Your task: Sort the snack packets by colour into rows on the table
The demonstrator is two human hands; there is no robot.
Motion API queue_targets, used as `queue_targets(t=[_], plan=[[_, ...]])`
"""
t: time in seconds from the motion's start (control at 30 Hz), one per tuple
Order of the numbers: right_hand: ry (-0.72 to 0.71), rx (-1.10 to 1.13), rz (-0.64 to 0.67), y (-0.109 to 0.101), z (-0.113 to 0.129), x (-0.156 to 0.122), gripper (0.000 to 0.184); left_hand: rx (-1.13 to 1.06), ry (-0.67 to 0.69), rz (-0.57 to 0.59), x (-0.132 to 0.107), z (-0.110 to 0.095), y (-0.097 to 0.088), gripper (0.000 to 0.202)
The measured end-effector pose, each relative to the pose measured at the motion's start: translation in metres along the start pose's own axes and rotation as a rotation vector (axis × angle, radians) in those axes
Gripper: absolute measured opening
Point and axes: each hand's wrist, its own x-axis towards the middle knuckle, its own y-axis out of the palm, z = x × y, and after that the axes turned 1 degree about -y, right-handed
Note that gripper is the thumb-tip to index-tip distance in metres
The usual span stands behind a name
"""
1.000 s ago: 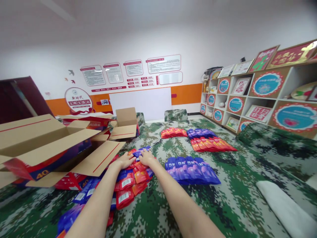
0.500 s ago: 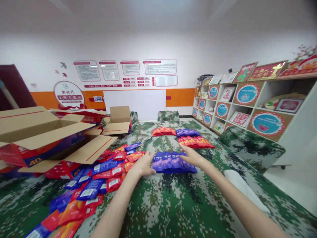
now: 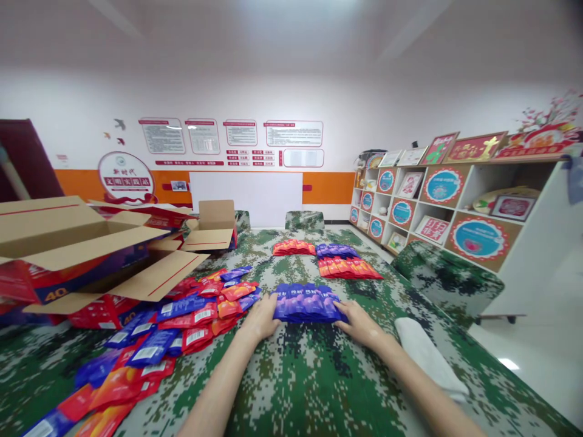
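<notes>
Camouflage-patterned cloth [image 3: 296, 379] covered the table, and on it lay the purple row [image 3: 305, 303] of overlapping pouches. At its left end was the left hand [image 3: 260, 318], at its right end the right hand [image 3: 357, 321]; they were apart, fingers reaching its edges, though whether they gripped or merely touched I could not tell. Even, gentle pressure from both ends, with palms low, seemed the best handling; a hard squeeze would likely have buckled the overlap. Right of the row lay a folded pale cloth [image 3: 430, 358]; left of it, loose pouches [image 3: 200, 317] were heaped untidily. Beyond it, to the left, stood open cartons [image 3: 95, 249]; beyond it, to the right, a red-orange row [image 3: 348, 268] was fanned out. Farthest beyond it stood a white panel [image 3: 246, 197]
</notes>
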Motion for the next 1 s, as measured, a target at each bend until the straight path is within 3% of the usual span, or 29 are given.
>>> queue_targets(t=[0.47,0.67,0.83,1.0], plan=[[0.006,0.011,0.018,0.005,0.002,0.012,0.057,0.011,0.004,0.008,0.003,-0.001,-0.005,0.058],[0.03,-0.002,0.009,0.003,0.006,0.008,0.075,0.084,-0.008,-0.013,0.0,-0.001,-0.004,0.06],[-0.057,-0.04,0.016,0.002,0.017,0.005,0.061,0.098,0.097,-0.078,-0.002,-0.006,-0.001,0.064],[-0.047,-0.076,-0.038,0.006,0.024,0.003,0.057,0.118,0.1,-0.088,-0.002,-0.01,0.006,0.059]])
